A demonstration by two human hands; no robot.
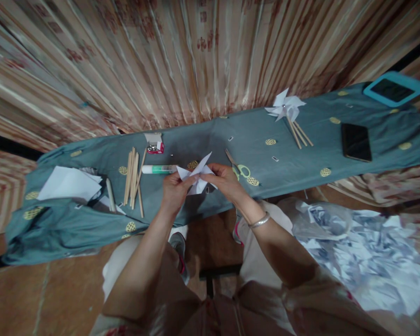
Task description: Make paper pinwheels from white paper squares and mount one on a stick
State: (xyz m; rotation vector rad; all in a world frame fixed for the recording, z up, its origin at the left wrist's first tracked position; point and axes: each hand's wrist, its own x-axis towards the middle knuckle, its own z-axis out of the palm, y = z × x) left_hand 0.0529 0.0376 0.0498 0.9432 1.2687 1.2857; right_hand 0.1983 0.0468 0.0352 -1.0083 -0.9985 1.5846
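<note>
Above the middle of the table, a folded white paper pinwheel point(203, 169) is held between both hands. My left hand point(175, 190) pinches its left side, thumb on top. My right hand point(224, 181) grips its right side, the thumb pressed near the centre. A glue stick point(160, 169) with a green label lies just left of the pinwheel. To the right of my right hand are scissors point(241, 169) with yellow-green handles. Several wooden sticks point(131, 179) lie further left, below a small open box point(155, 143) of shiny metal pieces.
White paper sheets point(72, 183) are stacked at the left beside a pale pen-like object point(110, 195). Finished pinwheels point(286, 106) on sticks, a black phone point(356, 142) and a blue-framed device point(395, 89) are at the right. A plastic bag point(374, 261) of folded papers stands on the floor.
</note>
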